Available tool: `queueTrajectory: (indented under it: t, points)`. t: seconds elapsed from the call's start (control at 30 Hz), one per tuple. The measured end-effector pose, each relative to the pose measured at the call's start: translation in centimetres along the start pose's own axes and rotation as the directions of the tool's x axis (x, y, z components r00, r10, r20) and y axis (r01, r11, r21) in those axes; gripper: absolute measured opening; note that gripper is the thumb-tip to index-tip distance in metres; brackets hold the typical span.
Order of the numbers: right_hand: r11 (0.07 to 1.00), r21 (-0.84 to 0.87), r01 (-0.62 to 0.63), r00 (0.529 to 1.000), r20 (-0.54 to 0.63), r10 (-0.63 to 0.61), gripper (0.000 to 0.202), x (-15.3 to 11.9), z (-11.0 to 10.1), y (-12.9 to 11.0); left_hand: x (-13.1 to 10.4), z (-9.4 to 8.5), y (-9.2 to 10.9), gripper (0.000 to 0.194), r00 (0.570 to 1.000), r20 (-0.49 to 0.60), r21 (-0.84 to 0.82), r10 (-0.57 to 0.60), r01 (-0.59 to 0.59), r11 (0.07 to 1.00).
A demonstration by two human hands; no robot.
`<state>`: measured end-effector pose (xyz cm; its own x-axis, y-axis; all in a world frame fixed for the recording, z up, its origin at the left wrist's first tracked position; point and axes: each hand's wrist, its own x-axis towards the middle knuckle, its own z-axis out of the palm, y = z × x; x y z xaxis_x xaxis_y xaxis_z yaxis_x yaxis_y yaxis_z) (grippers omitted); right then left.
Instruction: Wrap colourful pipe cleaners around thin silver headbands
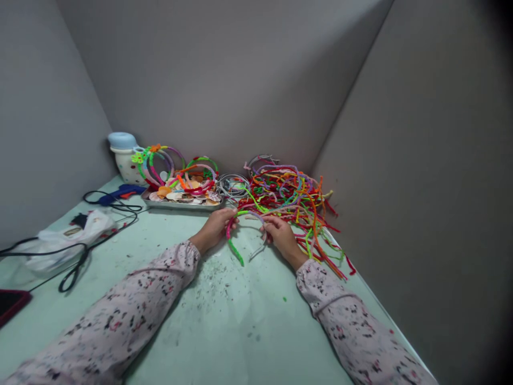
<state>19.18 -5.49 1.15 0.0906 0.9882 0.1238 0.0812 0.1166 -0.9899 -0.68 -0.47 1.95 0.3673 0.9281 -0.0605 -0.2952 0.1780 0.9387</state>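
A headband (235, 249) is held up between my two hands over the table. Green and pink fuzzy stem covers its left side, green and purple its top, while the lower right end shows bare metal. My left hand (219, 225) pinches the upper left of the band. On the right side, my right hand (279, 233) has its fingers closed on the band near the purple part. Just behind my hands lies a tangled heap of coloured fuzzy stems (286, 187).
A metal tray (182, 205) holds round pieces and decorated headbands (172, 155). Behind it stands a jar (126, 160) with a blue lid. Plastic bag (68, 240), black cable (85, 256) and dark red-edged device (14, 306) lie left. Grey walls enclose the table (240, 331).
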Motion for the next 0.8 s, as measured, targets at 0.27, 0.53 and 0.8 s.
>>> queueTrajectory:
  t: [0.27, 0.53, 0.8]
  points:
    - [0.993, -0.114, -0.003, 0.998, 0.066, 0.010, 0.028, 0.0, 0.3, 0.5, 0.1, 0.2, 0.0, 0.033, 0.971, -0.084, 0.507, 0.222, -0.151, 0.849]
    - [0.921, -0.335, 0.201, 0.979, 0.050, -0.195, 0.024, -0.5, 0.3, 1.0, -0.3, -0.5, 0.7, 0.034, 0.836, -0.200, 0.723, 0.512, -0.227, 0.652]
    - [0.918, -0.349, 0.190, 0.980, 0.012, -0.198, 0.021, -0.2, 0.1, 1.2, 0.2, -1.1, 0.1, 0.034, 0.844, -0.315, 0.531, 0.433, -0.222, 0.818]
